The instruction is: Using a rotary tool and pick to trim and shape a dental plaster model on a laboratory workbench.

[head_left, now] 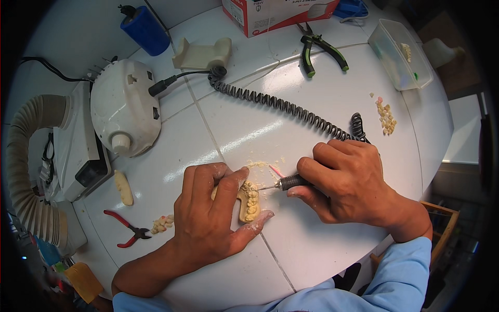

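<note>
Over the tabletop [322,260], the fingers of the left hand [208,208] pinch a yellowish dental cast [252,203]; rightward, those of the right hand [351,182] grip a rotary handpiece [294,181], its bit [266,187] at the teeth. Trimming seems in hand; the next move likely calls for steady bracing.

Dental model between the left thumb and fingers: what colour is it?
The dental model is pale yellow, close to cream, seen best in the head view.

Hands [205,210] holding dental model [251,205], rotary handpiece [294,181]
</note>
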Motion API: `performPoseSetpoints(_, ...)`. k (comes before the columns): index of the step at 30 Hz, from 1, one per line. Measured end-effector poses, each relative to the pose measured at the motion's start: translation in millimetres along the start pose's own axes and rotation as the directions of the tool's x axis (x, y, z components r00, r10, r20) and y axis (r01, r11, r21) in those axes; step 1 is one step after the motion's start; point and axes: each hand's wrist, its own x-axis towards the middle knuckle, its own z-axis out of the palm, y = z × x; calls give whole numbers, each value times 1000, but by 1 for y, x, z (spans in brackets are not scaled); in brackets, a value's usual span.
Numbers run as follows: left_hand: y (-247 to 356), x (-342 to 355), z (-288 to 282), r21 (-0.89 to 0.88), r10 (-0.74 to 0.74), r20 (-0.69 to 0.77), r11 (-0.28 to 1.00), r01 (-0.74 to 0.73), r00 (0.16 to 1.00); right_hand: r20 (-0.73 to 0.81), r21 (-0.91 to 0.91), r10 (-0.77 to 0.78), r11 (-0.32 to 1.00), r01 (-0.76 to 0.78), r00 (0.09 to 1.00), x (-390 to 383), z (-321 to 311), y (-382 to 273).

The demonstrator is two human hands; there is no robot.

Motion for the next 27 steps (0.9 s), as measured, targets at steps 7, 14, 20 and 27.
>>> performPoseSetpoints(7, 0, 2, -2, 26, 17, 1, 1000, -17, 1000, -1, -4, 3, 1000, -3, 1000, 0, 1, 0)
performPoseSetpoints(14, 0, 0, 0, 12, -7, 13, 1000, 7, 1000, 2, -7, 9, 1000, -9, 1000, 0, 0, 0)
performPoseSetpoints(20, 1, 1, -1, 18, -6, 16, 1000, 6, 1000, -20, -2, 8, 1000, -8, 1000, 0, 0, 0)
performPoseSetpoints(27, -1, -1, 0, 20, -11, 18, 1000, 11, 1000, -26, 4, 11, 1000, -11, 1000, 0, 1, -1)
